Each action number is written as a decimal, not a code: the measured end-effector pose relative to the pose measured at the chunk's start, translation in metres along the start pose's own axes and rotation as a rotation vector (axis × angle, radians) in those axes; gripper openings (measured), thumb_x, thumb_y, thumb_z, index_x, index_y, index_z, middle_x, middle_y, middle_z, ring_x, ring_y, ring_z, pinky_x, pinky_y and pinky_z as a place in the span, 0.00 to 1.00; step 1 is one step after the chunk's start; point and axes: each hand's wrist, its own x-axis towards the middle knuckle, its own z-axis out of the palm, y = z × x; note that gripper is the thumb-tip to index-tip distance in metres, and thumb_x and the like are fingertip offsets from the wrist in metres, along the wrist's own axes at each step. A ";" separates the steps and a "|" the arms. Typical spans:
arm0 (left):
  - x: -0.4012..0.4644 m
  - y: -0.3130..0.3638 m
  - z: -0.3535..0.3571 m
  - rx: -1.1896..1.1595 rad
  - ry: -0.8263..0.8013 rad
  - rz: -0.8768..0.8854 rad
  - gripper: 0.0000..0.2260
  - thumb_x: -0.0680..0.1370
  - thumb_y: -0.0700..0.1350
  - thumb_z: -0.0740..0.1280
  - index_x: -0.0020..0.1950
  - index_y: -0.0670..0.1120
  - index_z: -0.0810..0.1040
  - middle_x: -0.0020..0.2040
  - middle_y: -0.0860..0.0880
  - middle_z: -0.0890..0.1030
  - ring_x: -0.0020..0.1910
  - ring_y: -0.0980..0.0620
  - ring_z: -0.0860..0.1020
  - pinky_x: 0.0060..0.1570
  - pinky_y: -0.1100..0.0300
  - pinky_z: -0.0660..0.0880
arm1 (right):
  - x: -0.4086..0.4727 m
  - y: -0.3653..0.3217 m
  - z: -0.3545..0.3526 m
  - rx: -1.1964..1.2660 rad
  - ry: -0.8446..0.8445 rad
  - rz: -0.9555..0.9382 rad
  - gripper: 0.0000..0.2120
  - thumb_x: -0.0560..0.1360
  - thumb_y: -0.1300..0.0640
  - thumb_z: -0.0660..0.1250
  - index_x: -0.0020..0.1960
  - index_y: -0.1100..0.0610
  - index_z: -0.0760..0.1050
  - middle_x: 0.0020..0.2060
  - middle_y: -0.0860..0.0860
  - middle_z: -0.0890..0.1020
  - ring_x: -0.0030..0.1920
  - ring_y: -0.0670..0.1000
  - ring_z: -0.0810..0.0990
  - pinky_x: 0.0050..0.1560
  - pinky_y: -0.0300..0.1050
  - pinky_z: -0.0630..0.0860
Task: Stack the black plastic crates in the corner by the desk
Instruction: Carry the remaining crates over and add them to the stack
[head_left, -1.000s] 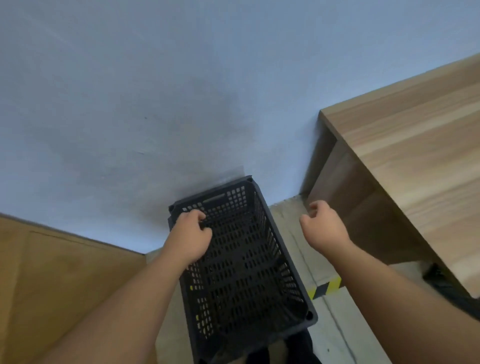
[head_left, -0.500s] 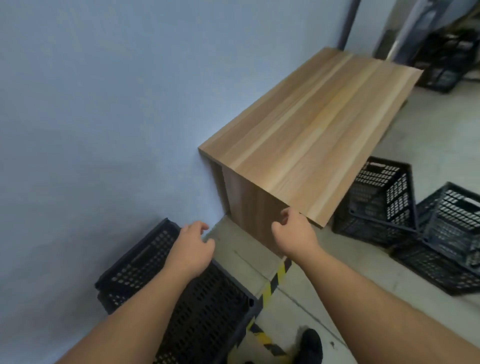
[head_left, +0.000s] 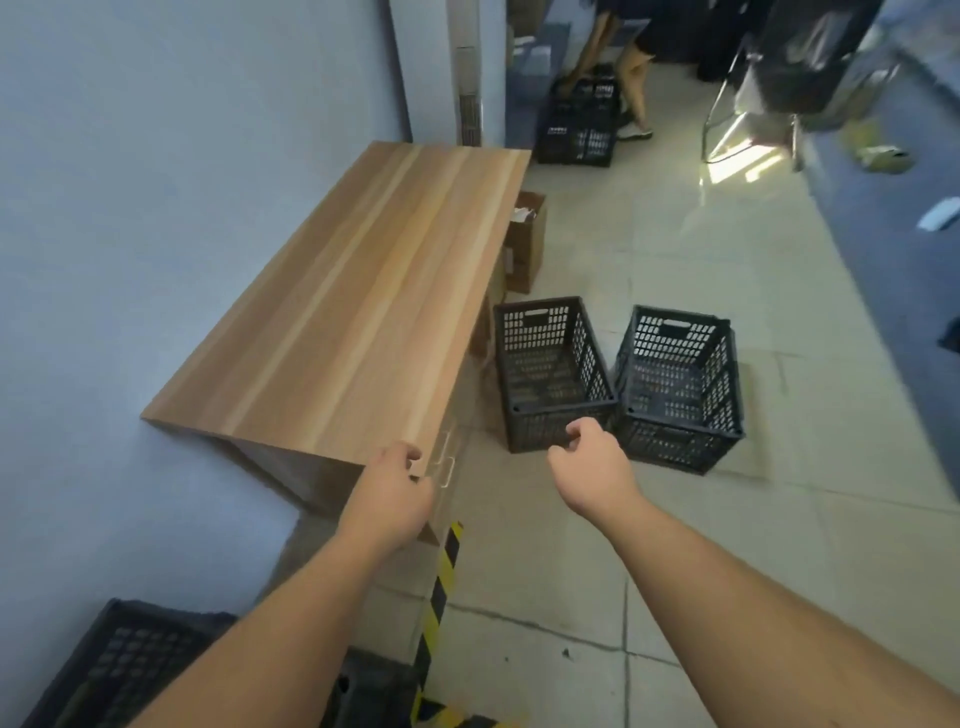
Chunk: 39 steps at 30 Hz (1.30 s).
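Note:
Two black perforated plastic crates stand side by side on the tiled floor beside the wooden desk (head_left: 358, 291): the left crate (head_left: 550, 371) close to the desk's edge, the right crate (head_left: 678, 382) touching it. A third black crate (head_left: 130, 660) sits in the corner by the wall at the bottom left, partly hidden by my left forearm. My left hand (head_left: 392, 493) hovers at the desk's near corner, fingers loosely curled, holding nothing. My right hand (head_left: 592, 467) is just in front of the left crate's near rim, fingers curled and empty.
A yellow-and-black striped tape line (head_left: 439, 592) runs along the floor. A cardboard box (head_left: 524, 244) stands beyond the desk. Further back, another black crate (head_left: 579, 127) sits at a person's legs (head_left: 631, 78). A metal chair frame (head_left: 737, 119) is at the upper right.
My view has swung right from the corner crate to the desk and two floor crates. My left hand let go of the corner crate; both hands now reach toward the floor crates.

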 end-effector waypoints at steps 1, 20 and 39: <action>0.004 0.020 0.012 0.015 -0.009 0.019 0.19 0.82 0.46 0.63 0.74 0.48 0.73 0.72 0.46 0.74 0.54 0.49 0.78 0.53 0.55 0.78 | 0.005 0.012 -0.017 0.013 0.016 0.020 0.23 0.77 0.53 0.62 0.71 0.55 0.71 0.64 0.57 0.78 0.62 0.60 0.77 0.61 0.52 0.76; 0.091 0.263 0.168 0.128 -0.269 0.245 0.24 0.81 0.56 0.65 0.76 0.51 0.71 0.73 0.47 0.71 0.60 0.48 0.77 0.60 0.54 0.75 | 0.112 0.139 -0.221 0.082 0.225 0.279 0.25 0.75 0.47 0.62 0.70 0.53 0.71 0.62 0.55 0.80 0.60 0.60 0.79 0.56 0.51 0.76; 0.263 0.458 0.223 0.182 -0.385 0.267 0.28 0.81 0.60 0.63 0.79 0.51 0.67 0.75 0.47 0.70 0.68 0.44 0.75 0.70 0.44 0.74 | 0.287 0.147 -0.353 0.050 0.283 0.419 0.28 0.78 0.47 0.62 0.76 0.53 0.66 0.69 0.57 0.74 0.67 0.61 0.74 0.63 0.54 0.73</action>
